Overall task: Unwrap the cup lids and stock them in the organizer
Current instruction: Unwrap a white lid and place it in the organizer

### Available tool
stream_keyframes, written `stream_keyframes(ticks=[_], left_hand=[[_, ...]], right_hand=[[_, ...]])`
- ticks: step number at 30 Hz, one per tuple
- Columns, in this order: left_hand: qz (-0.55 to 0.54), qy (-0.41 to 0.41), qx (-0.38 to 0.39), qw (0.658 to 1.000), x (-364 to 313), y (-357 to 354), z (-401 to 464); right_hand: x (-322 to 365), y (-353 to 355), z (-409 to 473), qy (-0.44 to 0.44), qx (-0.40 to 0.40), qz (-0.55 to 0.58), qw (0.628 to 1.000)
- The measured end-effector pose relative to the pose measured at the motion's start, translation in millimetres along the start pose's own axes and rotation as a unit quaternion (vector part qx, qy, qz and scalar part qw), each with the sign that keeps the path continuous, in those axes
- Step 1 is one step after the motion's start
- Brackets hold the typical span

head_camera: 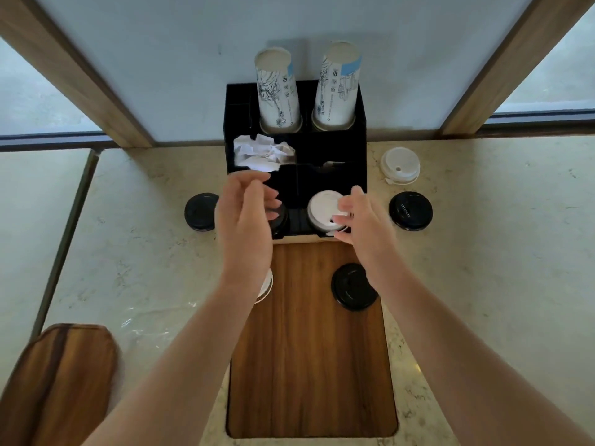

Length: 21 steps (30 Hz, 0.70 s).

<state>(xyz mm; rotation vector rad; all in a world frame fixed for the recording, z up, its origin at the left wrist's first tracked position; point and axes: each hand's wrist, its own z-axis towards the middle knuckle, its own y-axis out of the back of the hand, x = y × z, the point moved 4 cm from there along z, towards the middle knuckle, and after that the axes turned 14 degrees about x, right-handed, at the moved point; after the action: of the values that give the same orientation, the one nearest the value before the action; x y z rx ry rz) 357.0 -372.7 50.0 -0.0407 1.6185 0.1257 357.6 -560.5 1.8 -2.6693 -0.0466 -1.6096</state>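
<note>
A: Where are the cup lids?

B: A stack of white lids (pixel 325 210) sits in the near right compartment of the black organizer (pixel 357 146). A black lid (pixel 279 217) sits in the near left compartment, half hidden behind the left hand (pixel 244 217). Other lids lie loose on the desk (pixel 483 252): one black lid (pixel 201 211) just left of the organizer, one black lid (pixel 410 211) to its right, and a white lid (pixel 400 165) farther back on the right. One more black lid (pixel 353 286) lies on the wooden panel (pixel 309 365) in the desk, and a white lid (pixel 265 284) shows only its edge under the left wrist.

A: And the hands, what is their grip?

B: The right hand (pixel 360 217) touches the right side of the white stack with relaxed fingers; it does not close around it. The left hand is above the near left compartment, fingers loosely curved, and it holds nothing.

A: What else is in the organizer?

B: Two stacks of paper cups (pixel 278 91), upside down, in the far compartments. Crumpled white paper (pixel 260 152) is in a middle compartment on the left.

A: Something else near?

B: Clear plastic wrap (pixel 145 326) lies on the desk at the near left, beside a wooden board (pixel 58 381).
</note>
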Motion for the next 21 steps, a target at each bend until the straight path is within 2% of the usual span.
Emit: stream_keyframes(ticks=[3,5,7,9,14,21], left_hand=[[0.061,0.115,-0.138,0.982,43,56,-37],[0.114,0.219,-0.177,0.953,76,82,-55],[0.131,0.290,-0.170,0.933,102,100,-68],[0.117,0.331,-0.128,0.928,121,108,-72],[0.140,0.357,-0.018,0.923,136,101,-59],[0.045,0.388,-0.055,0.919,140,89,-55]], right_hand=[[-34,-36,-11,-0.033,0.051,-0.028,0.998],[-57,-64,-14,-0.093,0.106,-0.058,0.988],[-78,-88,-15,-0.166,0.148,-0.061,0.973],[-92,-101,-12,-0.203,0.153,-0.078,0.964],[-96,-117,-1,-0.163,0.127,-0.168,0.964],[-96,-123,1,-0.124,0.136,-0.172,0.968]])
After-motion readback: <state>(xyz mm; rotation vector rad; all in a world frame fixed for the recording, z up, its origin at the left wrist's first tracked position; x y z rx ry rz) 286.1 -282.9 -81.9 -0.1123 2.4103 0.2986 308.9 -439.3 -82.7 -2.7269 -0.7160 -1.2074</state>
